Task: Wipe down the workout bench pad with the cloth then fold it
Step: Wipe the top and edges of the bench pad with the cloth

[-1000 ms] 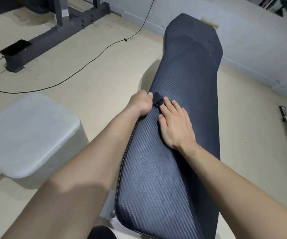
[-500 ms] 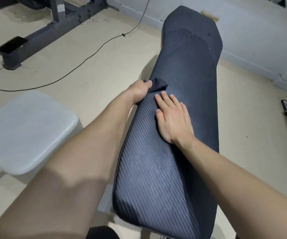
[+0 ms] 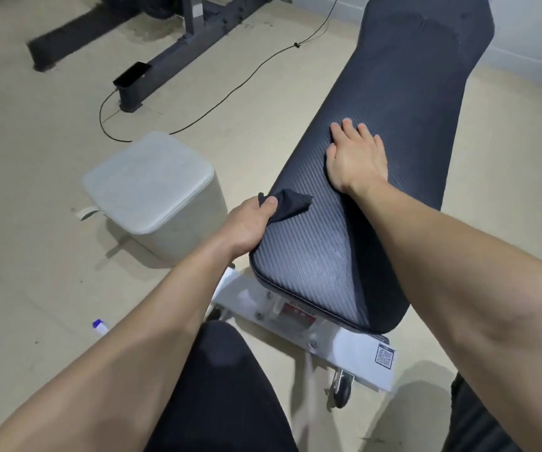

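Observation:
The long dark bench pad, with a woven texture, runs from the near centre up to the top right. My left hand grips a small dark cloth bunched at the pad's left edge near its close end. My right hand lies flat, fingers spread, on the pad a little farther up, holding nothing. A dusty pale patch shows on the pad's near end.
A pale grey padded stool stands left of the bench. A dark metal rack base and a black cable lie on the beige floor behind it. The white bench frame with a wheel sits below the pad. My dark-clothed leg fills the bottom centre.
My left hand has pulled the cloth back toward the pad's near end along its left edge. My right hand stayed flat on the pad. The view has pulled back and tilted down.

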Demonstrator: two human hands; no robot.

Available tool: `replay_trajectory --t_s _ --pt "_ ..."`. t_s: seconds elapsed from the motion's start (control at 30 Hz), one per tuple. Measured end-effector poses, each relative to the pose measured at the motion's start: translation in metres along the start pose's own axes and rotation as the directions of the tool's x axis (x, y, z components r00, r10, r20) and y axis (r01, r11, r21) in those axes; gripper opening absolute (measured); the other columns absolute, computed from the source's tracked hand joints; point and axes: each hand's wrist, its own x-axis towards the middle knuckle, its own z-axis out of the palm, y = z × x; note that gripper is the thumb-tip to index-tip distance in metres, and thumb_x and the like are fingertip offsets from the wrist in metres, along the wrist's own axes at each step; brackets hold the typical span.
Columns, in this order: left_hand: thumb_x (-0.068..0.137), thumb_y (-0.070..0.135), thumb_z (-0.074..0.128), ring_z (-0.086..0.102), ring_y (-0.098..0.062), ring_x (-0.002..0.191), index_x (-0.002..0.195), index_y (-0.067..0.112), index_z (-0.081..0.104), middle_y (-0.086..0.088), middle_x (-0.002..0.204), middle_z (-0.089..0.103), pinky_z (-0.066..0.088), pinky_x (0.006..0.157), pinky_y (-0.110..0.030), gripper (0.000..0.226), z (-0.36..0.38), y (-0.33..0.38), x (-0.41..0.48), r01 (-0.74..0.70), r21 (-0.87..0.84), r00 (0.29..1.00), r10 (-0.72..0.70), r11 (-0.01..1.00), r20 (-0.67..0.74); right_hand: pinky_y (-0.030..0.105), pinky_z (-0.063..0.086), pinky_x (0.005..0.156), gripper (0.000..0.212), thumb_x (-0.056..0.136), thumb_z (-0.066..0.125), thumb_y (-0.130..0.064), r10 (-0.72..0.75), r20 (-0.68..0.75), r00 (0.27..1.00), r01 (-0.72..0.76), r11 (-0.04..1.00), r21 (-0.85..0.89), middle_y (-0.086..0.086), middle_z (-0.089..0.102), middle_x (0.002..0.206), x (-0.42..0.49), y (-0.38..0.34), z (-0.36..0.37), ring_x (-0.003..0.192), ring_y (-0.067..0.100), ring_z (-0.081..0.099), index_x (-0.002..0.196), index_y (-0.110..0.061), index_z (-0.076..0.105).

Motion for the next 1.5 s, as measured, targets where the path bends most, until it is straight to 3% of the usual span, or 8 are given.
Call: replay_trajectory --t_s 0.27,0.57,0.83,0.97,1.07,1.27,1.37,1.5 --pt "0.108 0.038 0.031 0.057 -0.034 0.101 0.099 0.008 0.053 -0.014 0.105 0.064 0.036 0.078 -0.036 0.039 0.03 -0.003 -0.054 0.109 0.116 0.95 -0.069 0.987 -0.304 0.051 0.009 0.125 0.058 0.104 0.02 -0.035 -0.012 0.046 0.999 0.008 0.996 0.087 0.002 0.014 0.169 -0.01 0.002 -0.004 0.155 0.029 0.009 0.16 -0.019 0.021" --pt "0.108 0.034 0.027 0.056 -0.045 0.114 0.119 0.001 0.057 -0.027 0.123 0.062 0.043 0.09 -0.042 0.046 0.029 0.065 0.064 0.138 0.429 0.911 0.056 0.893 -0.408 0.051 0.013 0.123 0.052 0.104 0.032 -0.03 -0.013 -0.091 0.996 0.03 0.982 0.187 0.006 0.028 0.165 -0.006 0.007 0.004 0.153 0.028 0.019 0.154 -0.017 0.034" --pt "0.103 0.014 0.038 0.052 -0.038 0.114 0.126 -0.001 0.047 -0.02 0.123 0.056 0.041 0.091 -0.046 0.029 0.059 0.104 0.061 0.048 0.7 0.872 0.311 0.713 -0.377 0.034 0.035 0.113 0.045 0.098 0.039 -0.014 0.104 0.124 0.987 -0.162 0.668 0.726 0.0 0.057 0.144 -0.013 0.037 -0.04 0.135 0.02 0.047 0.14 -0.015 0.057" --pt "0.097 0.003 0.045 0.061 -0.035 0.116 0.148 0.004 0.038 -0.017 0.134 0.057 0.049 0.089 -0.045 0.052 0.092 0.132 0.028 -0.113 0.641 0.944 0.283 0.759 -0.17 0.038 0.038 0.112 0.047 0.094 0.045 -0.013 0.0 0.26 0.966 -0.152 0.812 0.564 0.004 0.056 0.145 -0.031 0.051 -0.063 0.133 0.027 0.049 0.14 -0.015 0.056" --pt "0.092 0.004 0.058 0.057 -0.034 0.114 0.146 0.014 0.045 -0.014 0.142 0.046 0.05 0.094 -0.045 0.057 0.089 0.145 0.031 0.031 0.408 0.922 0.131 0.912 -0.363 0.037 0.033 0.116 0.05 0.096 0.047 -0.018 -0.075 0.384 0.92 -0.14 0.852 0.504 0.001 0.046 0.155 -0.04 0.06 -0.071 0.141 0.024 0.042 0.146 -0.017 0.051" --pt "0.079 0.054 0.07 0.044 -0.041 0.129 0.139 0.002 0.047 -0.024 0.144 0.044 0.039 0.103 -0.048 0.082 0.089 0.131 0.021 0.435 0.491 0.758 -0.013 0.755 -0.652 0.04 0.02 0.124 0.054 0.096 0.055 -0.024 -0.26 0.437 0.861 -0.044 0.818 0.574 -0.003 0.02 0.168 -0.046 0.075 -0.068 0.154 0.016 0.016 0.149 -0.015 0.047" --pt "0.097 0.038 0.059 0.024 -0.037 0.145 0.145 -0.001 0.041 -0.022 0.156 0.03 0.035 0.112 -0.048 0.065 0.117 0.139 0.02 0.462 0.341 0.752 -0.158 0.819 -0.64 0.039 0.024 0.122 0.054 0.097 0.052 -0.02 -0.399 0.468 0.789 0.047 0.798 0.601 -0.004 0.019 0.168 -0.034 0.099 -0.072 0.154 0.015 0.015 0.15 -0.017 0.044" --pt "0.095 0.009 0.059 0.049 -0.034 0.123 0.121 0.002 0.064 -0.015 0.133 0.057 0.042 0.102 -0.041 0.028 0.174 0.188 0.029 0.369 0.334 0.74 -0.057 0.867 -0.67 0.036 0.027 0.12 0.056 0.1 0.047 -0.022 -0.467 0.519 0.716 0.087 0.797 0.597 -0.004 0.031 0.164 -0.007 0.148 -0.089 0.149 0.018 0.03 0.155 -0.02 0.037"
